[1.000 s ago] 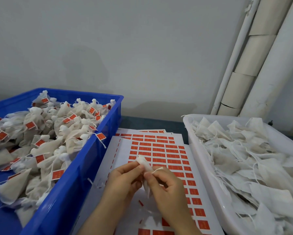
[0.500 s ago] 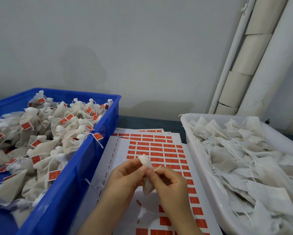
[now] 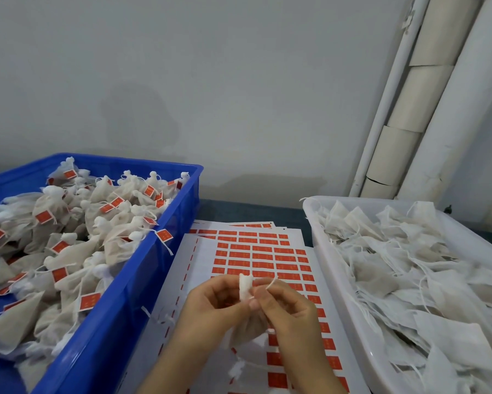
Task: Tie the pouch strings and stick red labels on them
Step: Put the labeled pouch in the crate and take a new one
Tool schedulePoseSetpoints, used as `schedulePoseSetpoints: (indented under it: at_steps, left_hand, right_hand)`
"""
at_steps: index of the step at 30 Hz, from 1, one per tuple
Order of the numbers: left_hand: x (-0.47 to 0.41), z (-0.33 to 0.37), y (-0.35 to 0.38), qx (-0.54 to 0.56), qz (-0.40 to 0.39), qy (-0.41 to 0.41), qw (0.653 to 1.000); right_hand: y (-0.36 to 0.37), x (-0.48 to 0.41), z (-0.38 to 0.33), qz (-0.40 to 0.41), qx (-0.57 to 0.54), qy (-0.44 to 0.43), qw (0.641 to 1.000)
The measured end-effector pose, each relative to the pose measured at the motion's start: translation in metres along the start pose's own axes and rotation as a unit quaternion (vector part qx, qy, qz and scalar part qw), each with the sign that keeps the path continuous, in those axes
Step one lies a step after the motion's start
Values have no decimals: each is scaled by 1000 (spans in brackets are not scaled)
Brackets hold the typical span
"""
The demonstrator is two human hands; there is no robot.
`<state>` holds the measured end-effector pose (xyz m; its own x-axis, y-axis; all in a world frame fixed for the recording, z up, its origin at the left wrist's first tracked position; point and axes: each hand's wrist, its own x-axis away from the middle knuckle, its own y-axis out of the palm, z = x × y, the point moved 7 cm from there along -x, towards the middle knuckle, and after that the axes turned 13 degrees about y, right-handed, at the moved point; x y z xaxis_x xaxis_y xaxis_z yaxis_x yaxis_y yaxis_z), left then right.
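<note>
Pouch (image 3: 246,329) neck pinched between left hand (image 3: 210,305) and right hand (image 3: 288,311), hands together over label sheet (image 3: 256,251), string (image 3: 270,284) raised, likely for knotting.

Soft light is falling evenly; a faint shadow is smudging the wall (image 3: 142,115), wide-angle distortion is bending the pipes (image 3: 449,123), and the pouch (image 3: 245,288) is blurring slightly.

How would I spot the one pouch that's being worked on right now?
Look between the blue crate and the white tray, where a sheet of red labels lies. Above it, the left hand and right hand hold one pouch by its neck; unlike the crate's pouches, it shows no red label.
</note>
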<state>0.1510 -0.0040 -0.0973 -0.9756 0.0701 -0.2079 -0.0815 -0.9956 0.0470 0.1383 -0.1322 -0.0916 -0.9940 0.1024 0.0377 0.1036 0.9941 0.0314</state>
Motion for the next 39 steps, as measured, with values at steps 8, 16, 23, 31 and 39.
schedulePoseSetpoints:
  at_steps: [8, 16, 23, 31, 39]
  left_hand:
    - [3, 1, 1, 19, -57, -17, 998]
    - [1, -2, 1, -5, -64, -38, 997]
    - [3, -4, 2, 41, -94, -50, 993]
    - [1, -4, -2, -24, -73, -29, 997]
    - [-1, 2, -3, -65, -52, 15, 996]
  right_hand:
    - [11, 3, 3, -69, 8, 64, 996]
    - [7, 2, -4, -24, 82, 7, 996]
    - [9, 1, 3, -55, 50, 51, 996]
    - [4, 0, 3, -15, 86, 31, 996]
    - [10, 1, 10, -42, -8, 73, 996]
